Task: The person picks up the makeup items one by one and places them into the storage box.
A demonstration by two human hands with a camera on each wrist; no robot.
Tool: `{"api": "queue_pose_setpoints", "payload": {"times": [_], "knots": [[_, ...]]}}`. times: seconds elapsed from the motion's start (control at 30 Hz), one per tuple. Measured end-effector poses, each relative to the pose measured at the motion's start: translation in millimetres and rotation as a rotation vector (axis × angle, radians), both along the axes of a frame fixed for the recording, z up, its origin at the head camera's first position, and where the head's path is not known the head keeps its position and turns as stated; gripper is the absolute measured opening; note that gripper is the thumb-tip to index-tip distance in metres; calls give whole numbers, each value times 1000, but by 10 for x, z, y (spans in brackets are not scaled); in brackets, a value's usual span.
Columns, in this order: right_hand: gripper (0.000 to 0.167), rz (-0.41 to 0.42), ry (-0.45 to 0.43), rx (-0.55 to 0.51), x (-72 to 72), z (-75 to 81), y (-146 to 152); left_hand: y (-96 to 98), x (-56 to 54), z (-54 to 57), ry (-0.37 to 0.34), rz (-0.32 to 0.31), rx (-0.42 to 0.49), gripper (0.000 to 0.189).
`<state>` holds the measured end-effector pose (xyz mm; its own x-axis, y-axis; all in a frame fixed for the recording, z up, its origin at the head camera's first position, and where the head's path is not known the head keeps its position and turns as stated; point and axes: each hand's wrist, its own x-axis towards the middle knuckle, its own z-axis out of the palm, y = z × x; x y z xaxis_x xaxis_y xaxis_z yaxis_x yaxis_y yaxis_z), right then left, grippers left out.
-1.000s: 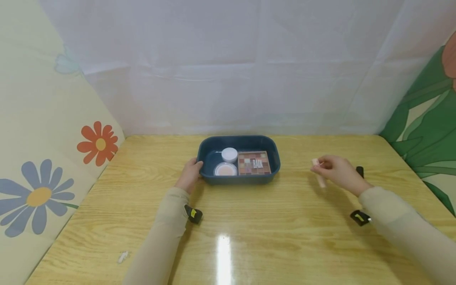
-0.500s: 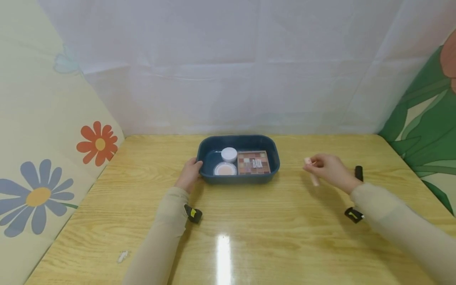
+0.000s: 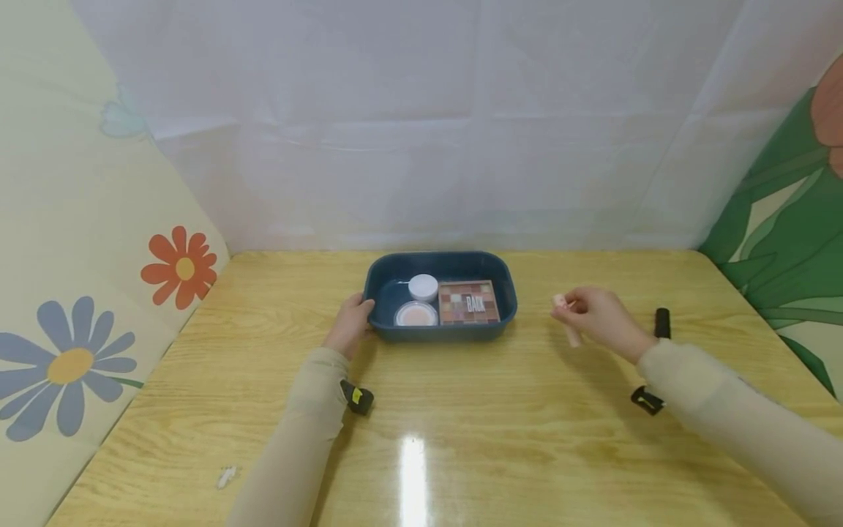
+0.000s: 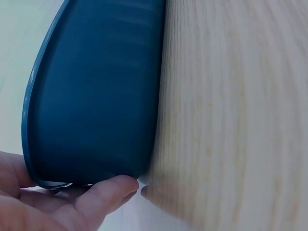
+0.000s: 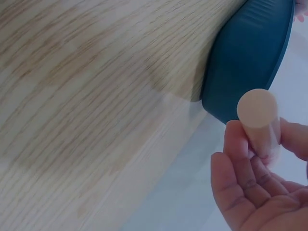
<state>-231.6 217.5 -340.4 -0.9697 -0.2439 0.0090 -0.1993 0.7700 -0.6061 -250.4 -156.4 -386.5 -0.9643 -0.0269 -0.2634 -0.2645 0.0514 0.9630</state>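
A dark blue rectangular tub [image 3: 441, 334] stands at the far middle of the table. My left hand [image 3: 348, 324] grips its left end, thumb at the rim; in the left wrist view the fingers [image 4: 103, 192] touch its outer wall. Inside are a white round jar [image 3: 424, 287], a clear-rimmed round compact [image 3: 416, 315] and a makeup palette [image 3: 470, 302] with "BACK" on it. To the right of the tub, above the table, my right hand [image 3: 602, 316] pinches a slim pale pink cosmetic tube [image 5: 260, 115] between thumb and fingers. It tilts, its flat end facing the right wrist camera.
A black cylinder [image 3: 662, 323] is on the table just beyond the right wrist. A small white mark or scrap [image 3: 227, 476] shows at the front left of the wood-grain table [image 3: 500, 439]. A white cloth [image 3: 421, 132] hangs behind, with flower-print panels at both sides.
My right hand has moved left, toward the tub, carrying the pink cosmetic tube. My left hand keeps its grip, and the tub with its contents has stayed in place.
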Motion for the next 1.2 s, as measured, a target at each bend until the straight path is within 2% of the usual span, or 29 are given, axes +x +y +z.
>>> {"api": "queue_pose_setpoints", "payload": {"times": [0.2,0.37,0.47,0.7,0.97,1.2], "knots": [[42,-9,14,3,10,25,-57,1,3,5,-2,0,11,46],[40,-5,29,9,4,33,-93,-39,-37,-96,37,-13,0,46],[38,2,35,3,9,35,-116,-44,-46,-117,37,-11,0,46],[36,21,5,-36,29,60,-203,0,10,-15,3,1,12,45],[33,31,-12,-43,36,67,-276,-1,-5,-22,-4,1,9,46],[33,58,15,-50,29,76,-333,-5,-16,-26,-1,-1,19,46]]}}
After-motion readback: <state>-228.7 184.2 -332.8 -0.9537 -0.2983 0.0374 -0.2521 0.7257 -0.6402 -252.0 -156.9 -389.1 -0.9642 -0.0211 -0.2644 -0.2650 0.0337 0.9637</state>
